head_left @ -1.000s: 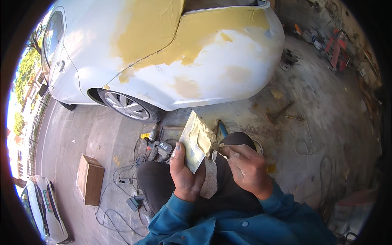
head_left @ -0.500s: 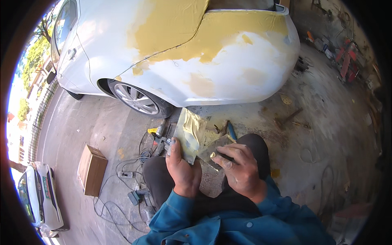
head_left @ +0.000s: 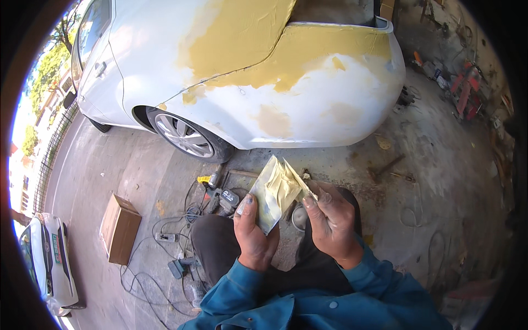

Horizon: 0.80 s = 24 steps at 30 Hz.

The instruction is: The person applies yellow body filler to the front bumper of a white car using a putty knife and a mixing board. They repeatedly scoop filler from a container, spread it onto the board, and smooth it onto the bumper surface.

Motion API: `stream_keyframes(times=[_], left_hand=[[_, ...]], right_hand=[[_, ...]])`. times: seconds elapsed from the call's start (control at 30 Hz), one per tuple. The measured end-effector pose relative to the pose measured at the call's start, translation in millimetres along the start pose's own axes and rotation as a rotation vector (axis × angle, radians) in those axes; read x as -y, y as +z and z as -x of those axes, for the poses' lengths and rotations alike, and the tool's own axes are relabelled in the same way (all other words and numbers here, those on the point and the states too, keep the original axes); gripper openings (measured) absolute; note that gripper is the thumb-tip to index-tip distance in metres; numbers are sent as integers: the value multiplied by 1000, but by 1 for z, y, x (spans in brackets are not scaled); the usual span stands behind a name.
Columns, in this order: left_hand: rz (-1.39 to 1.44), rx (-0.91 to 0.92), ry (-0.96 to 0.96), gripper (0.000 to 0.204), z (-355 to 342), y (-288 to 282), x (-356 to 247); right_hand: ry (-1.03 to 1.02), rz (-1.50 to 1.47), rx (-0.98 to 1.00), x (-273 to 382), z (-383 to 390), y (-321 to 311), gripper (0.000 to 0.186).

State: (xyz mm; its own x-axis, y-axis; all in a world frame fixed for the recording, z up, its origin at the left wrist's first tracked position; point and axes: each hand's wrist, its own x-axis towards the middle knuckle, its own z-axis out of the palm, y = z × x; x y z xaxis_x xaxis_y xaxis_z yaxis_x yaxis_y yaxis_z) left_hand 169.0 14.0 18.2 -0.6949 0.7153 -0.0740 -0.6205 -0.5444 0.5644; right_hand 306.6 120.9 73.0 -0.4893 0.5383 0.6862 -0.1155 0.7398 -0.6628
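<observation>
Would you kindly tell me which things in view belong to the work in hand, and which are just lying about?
In the work: pale plate, left hand; cream paste on it; thin spreader, right hand; probably the yellow-patched white car.

Lying about, apparently: cardboard box; cordless power tool; red metal frame.

Left hand (head_left: 254, 236): bare, closed in a grip, left thumb (head_left: 247, 213) upright, other fingers curled to its right.
Right hand (head_left: 336, 225): bare, pinching between right thumb (head_left: 315, 213) and fingers, dusty grey at the tips, near the left fingers but apart.
Forearms: in teal sleeves (head_left: 237, 286), below the fingers, slanting inward.
Knees: bent, in dark trousers (head_left: 212, 247), one left of the left fingers, one beyond the right.
</observation>
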Motion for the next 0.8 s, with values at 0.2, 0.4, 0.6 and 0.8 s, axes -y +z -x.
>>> stream_keyframes(times=[0.2,0.4,0.6,0.8], left_hand=[[33,-12,13,49,-4,-10,-6],[157,30,0,50,-8,2,-22],[205,64,-248,53,-8,-10,-9],[8,151,-330,56,7,-5,12]], right_hand=[[-50,128,104,-3,-1,-4,37],[124,91,106,-27,3,-16,25],[710,-1459,86,-54,-16,-33,37],[798,-1714,223,-56,-1,-26,50]])
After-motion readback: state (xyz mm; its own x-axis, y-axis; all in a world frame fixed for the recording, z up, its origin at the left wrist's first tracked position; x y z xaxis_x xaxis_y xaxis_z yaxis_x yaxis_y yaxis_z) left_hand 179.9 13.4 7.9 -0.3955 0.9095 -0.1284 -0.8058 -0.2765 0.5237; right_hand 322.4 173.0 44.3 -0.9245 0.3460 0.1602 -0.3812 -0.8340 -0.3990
